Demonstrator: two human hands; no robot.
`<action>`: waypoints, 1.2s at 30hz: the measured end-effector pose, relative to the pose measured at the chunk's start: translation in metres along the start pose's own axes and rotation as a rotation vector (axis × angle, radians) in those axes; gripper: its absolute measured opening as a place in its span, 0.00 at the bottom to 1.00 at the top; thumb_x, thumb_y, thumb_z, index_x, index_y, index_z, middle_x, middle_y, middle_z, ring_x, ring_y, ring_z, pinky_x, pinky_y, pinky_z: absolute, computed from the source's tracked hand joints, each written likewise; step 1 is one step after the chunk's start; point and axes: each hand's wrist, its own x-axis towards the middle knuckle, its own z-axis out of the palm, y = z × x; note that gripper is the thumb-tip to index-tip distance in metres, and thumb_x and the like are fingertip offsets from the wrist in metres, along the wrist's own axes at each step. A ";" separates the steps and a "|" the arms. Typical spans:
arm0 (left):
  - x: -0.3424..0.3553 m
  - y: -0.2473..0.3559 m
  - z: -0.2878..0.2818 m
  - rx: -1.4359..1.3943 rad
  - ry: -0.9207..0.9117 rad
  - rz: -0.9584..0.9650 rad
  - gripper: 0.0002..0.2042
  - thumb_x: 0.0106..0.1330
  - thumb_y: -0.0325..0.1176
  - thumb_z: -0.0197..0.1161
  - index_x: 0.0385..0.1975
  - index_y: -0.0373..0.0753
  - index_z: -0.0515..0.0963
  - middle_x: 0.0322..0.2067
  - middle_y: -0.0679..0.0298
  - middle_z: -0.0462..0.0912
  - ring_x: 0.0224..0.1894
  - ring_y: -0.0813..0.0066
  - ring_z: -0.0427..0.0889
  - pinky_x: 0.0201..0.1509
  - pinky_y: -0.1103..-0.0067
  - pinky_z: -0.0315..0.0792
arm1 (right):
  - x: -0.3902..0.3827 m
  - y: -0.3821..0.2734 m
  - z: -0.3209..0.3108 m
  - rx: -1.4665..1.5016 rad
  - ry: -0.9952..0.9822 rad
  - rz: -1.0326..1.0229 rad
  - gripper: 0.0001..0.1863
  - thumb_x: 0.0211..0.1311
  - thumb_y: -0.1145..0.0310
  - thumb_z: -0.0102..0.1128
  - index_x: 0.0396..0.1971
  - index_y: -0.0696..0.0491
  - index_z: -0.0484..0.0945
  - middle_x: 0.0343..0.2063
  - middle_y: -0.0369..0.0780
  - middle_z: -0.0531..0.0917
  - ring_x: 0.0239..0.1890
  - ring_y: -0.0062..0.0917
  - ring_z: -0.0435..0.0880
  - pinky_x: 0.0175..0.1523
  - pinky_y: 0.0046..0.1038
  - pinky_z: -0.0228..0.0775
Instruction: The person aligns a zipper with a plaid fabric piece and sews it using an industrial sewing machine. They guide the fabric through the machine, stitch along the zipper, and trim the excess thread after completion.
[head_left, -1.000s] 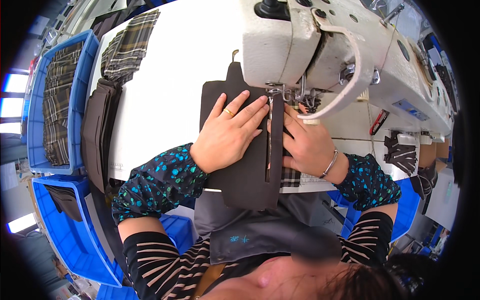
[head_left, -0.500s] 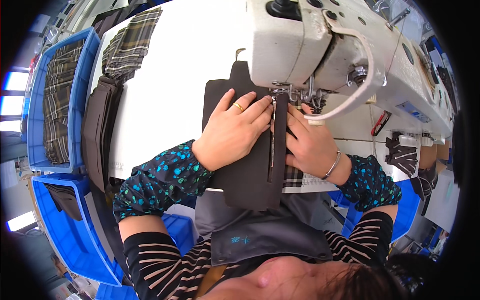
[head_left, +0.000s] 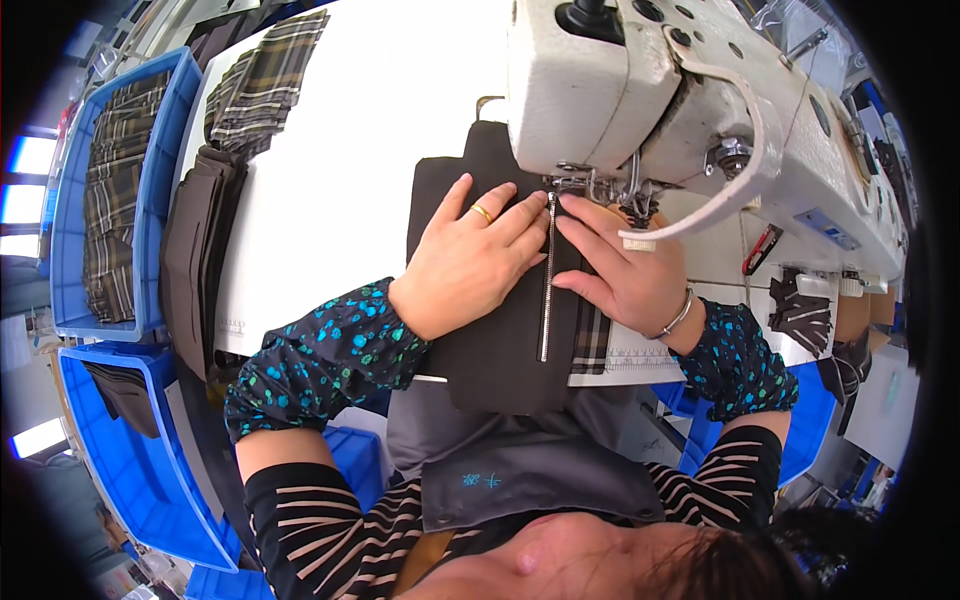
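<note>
A dark brown fabric panel [head_left: 500,370] lies under the front of a white sewing machine [head_left: 590,90], its lower end hanging over the table edge. A metal zipper [head_left: 547,290] runs lengthwise in it. My left hand [head_left: 478,255] rests flat on the panel left of the zipper, fingers spread, fingertips close to the presser foot [head_left: 585,188]. On the other side, my right hand [head_left: 625,265] presses the fabric with fingers stretched out, its thumb beside the zipper. A strip of plaid fabric [head_left: 592,340] peeks out from under the panel at the right.
Stacked plaid pieces [head_left: 265,85] and folded dark pieces [head_left: 200,260] lie along the table's left. Blue bins [head_left: 180,190] stand beyond them. Right of the machine head are a red-and-black cutter [head_left: 762,250] and dark fabric strips [head_left: 800,315]. A pale curved guard [head_left: 765,150] arches above my right hand.
My right hand has shifted up and inward onto the panel, its fingers now near the zipper. The flap over the zipper's right side lies flatter, showing more teeth. My left hand has hardly moved.
</note>
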 end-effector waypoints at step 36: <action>0.007 -0.002 0.005 0.017 0.050 0.009 0.23 0.68 0.40 0.70 0.61 0.39 0.82 0.62 0.63 0.82 0.64 0.60 0.80 0.68 0.62 0.71 | 0.003 0.004 0.020 -0.033 0.084 0.038 0.32 0.48 0.40 0.74 0.46 0.49 0.86 0.40 0.31 0.83 0.46 0.29 0.77 0.51 0.33 0.69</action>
